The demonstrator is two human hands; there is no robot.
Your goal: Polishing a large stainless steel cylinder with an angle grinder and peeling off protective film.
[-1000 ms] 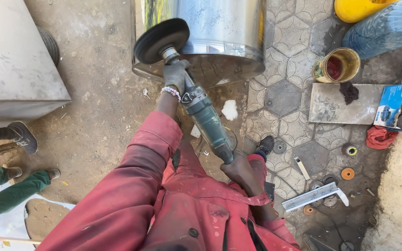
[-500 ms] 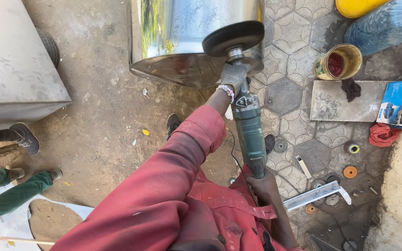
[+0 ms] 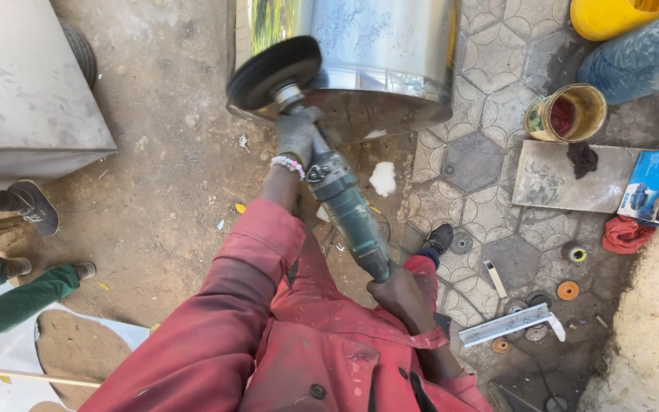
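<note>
**Grinder at the drum**

A shiny steel drum lies on the ground. Against its lower left rim sits the grinder, its black disc touching the drum. The left hand has fingers wrapped round the grinder's neck just below the drum; the right hand has fingers closed on its tail, farther below.
</note>
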